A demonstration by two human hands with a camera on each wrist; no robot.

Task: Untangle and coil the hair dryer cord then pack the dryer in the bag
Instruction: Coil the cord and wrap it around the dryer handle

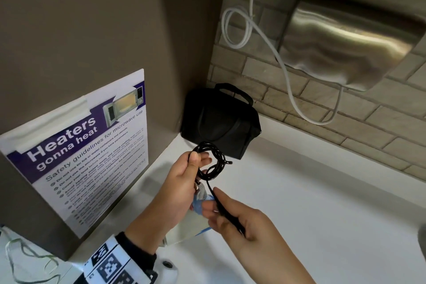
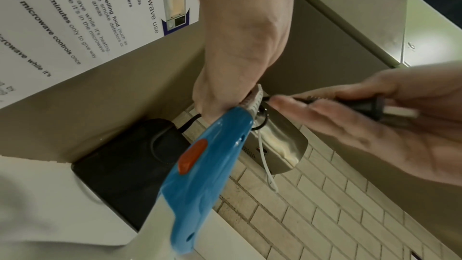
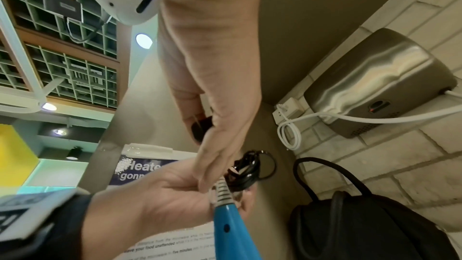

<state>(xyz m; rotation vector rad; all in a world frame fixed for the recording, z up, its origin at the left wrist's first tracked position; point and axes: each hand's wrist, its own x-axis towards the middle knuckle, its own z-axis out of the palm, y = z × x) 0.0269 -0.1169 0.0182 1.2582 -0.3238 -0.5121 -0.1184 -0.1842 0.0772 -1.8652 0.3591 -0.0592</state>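
Above the white counter (image 1: 322, 191), my left hand (image 1: 182, 175) grips a small coil of black cord (image 1: 213, 161) together with the grey strain relief at the end of the hair dryer's blue handle (image 2: 207, 165). The dryer (image 1: 196, 212) hangs below that hand, mostly hidden in the head view. My right hand (image 1: 232, 217) pinches the cord's free end with the black plug (image 2: 370, 106) lying in its palm. The black bag (image 1: 221, 120) stands in the corner behind the coil, its handle (image 1: 235, 91) up. The same coil (image 3: 247, 169) and bag (image 3: 362, 224) show in the right wrist view.
A steel hand dryer (image 1: 345, 46) hangs on the brick wall at the right, with its white cable (image 1: 239, 27) looping down beside it. A brown cabinet with a microwave safety poster (image 1: 87, 145) stands on the left.
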